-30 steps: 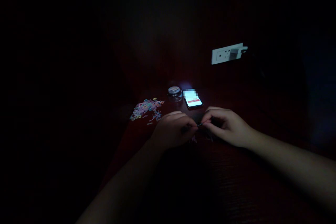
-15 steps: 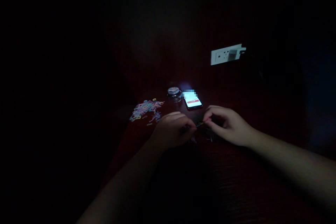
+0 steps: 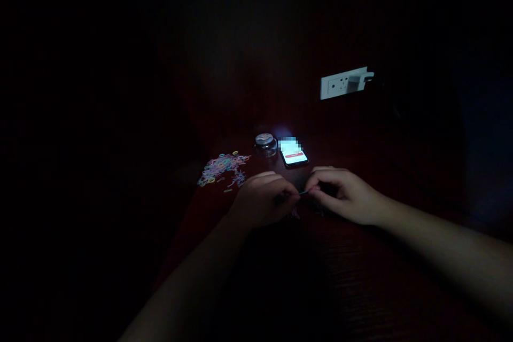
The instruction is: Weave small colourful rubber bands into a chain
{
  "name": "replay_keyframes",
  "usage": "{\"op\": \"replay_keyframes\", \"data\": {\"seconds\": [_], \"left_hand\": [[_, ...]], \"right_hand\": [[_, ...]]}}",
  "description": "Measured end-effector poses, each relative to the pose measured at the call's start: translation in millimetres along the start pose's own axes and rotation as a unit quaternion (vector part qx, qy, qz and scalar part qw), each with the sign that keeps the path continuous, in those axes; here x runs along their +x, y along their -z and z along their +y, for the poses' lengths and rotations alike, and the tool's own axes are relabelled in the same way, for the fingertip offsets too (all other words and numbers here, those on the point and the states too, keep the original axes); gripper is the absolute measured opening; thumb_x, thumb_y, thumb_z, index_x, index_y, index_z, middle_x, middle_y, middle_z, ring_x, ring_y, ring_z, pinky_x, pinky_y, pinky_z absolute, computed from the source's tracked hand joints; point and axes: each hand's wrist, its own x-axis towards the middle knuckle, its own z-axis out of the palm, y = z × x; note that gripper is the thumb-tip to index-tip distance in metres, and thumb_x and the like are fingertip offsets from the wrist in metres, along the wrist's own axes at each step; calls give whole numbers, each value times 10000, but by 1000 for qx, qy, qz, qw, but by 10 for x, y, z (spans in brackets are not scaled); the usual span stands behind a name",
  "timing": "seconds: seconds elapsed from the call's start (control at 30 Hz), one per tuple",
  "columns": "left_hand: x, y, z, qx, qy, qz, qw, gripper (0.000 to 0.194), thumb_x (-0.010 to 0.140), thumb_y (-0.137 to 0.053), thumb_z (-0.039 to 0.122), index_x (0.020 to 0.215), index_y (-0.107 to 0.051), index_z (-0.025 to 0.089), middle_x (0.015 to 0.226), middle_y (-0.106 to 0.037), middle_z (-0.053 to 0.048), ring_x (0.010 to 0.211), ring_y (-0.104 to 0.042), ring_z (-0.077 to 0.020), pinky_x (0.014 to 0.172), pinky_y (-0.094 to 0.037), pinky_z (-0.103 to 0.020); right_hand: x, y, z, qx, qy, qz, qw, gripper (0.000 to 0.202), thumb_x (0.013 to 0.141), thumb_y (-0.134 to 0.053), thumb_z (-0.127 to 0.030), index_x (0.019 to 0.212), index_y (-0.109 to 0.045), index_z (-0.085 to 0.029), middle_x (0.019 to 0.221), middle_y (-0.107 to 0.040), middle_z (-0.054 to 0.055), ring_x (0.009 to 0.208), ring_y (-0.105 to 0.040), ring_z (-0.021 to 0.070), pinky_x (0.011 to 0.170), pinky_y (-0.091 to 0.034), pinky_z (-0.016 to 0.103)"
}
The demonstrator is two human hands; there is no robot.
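My left hand point(image 3: 264, 200) is closed in a pinch, and so is my right hand point(image 3: 340, 192), their fingertips almost meeting over the dark red table. Between them a thin, bluish rubber band point(image 3: 303, 192) stretches from one pinch to the other. Beyond my left hand lies a loose pile of small coloured rubber bands point(image 3: 222, 165). Just below the fingertips, a few pinkish bands point(image 3: 294, 214) rest on the table, partly hidden by the hands and the dim light.
A small clear jar point(image 3: 266, 145) with a patterned lid stands behind the hands. Beside it lies a phone point(image 3: 294, 155) with its screen lit. On the wall at the right is a socket panel point(image 3: 344, 83) with a plug in it. The surroundings are very dark.
My right hand has moved slightly down and left, closer to my left hand. A yellowish band seen at its fingertips no longer shows there. My left hand has hardly moved.
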Motion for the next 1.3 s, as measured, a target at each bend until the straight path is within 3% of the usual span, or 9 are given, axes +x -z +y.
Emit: {"op": "replay_keyframes", "data": {"seconds": [0.27,0.43,0.77,1.3], "left_hand": [[-7,-7,-8,2,-1,2,1000,152,866,-576,333,820,-652,209,726,-660,4,687,-585,-130,659,-468,-291],[-6,-6,-3,-6,-1,-2,1000,140,860,-582,320,810,-643,204,727,-661,4,683,-578,-129,663,-464,-292],[1,1,-2,-16,-1,-4,1000,132,859,-580,316,816,-641,207,728,-660,3,682,-577,-132,656,-456,-292],[-5,39,0,-37,-10,-25,999,13,761,-597,203,750,-602,198,665,-618,19,631,-547,-120,625,-440,-269]], "right_hand": [[-26,-5,7,25,-18,20,999,92,810,-590,-202,892,-619,-174,783,-597,19,705,-556,139,624,-445,253],[-14,-12,-11,0,-2,-1,1000,49,820,-563,-182,798,-606,-174,749,-587,14,688,-539,134,650,-434,263],[-19,-24,-9,-4,-25,3,1000,36,802,-559,-168,787,-591,-178,741,-596,9,674,-535,136,633,-420,259],[-15,-25,5,-18,-26,-13,999,60,772,-547,-146,740,-517,-187,718,-565,-7,664,-505,130,630,-392,260]]}}
